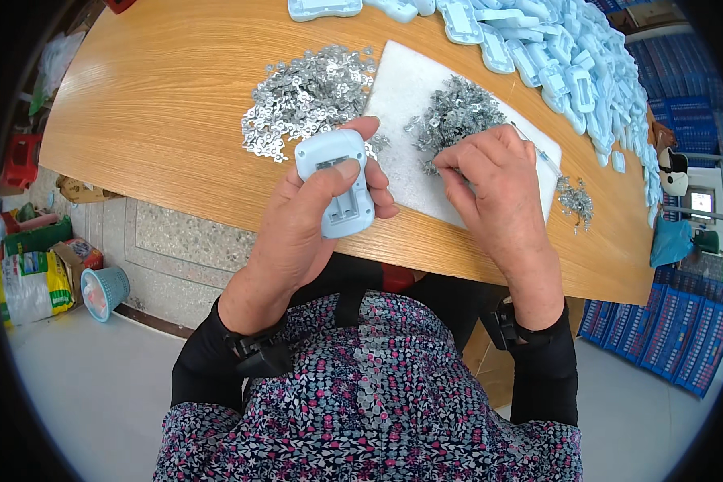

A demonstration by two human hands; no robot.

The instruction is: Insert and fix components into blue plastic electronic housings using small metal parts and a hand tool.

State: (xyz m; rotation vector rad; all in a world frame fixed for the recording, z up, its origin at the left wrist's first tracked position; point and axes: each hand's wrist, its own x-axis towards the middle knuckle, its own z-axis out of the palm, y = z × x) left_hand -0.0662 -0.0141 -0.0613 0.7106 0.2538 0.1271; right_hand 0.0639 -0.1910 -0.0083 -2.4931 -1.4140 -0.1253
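My left hand [301, 205] is closed round a light blue plastic housing [347, 173] with an open battery compartment facing up. The thumb presses on the upper end of that compartment. My right hand [494, 181] pinches at the near edge of a pile of small metal spring contacts [462, 112]; whatever lies between its fingertips is hidden. The pile rests on a white foam sheet [398, 88]. To the left of the sheet lies a heap of flat silvery metal plates [305, 100].
Many light blue housings [538, 56] are heaped along the far right of the wooden table [161, 88]. A thin pen-like tool [542, 153] lies on the sheet's right side, near a small cluster of metal parts [574, 202]. A blue basket [104, 291] stands on the floor at left.
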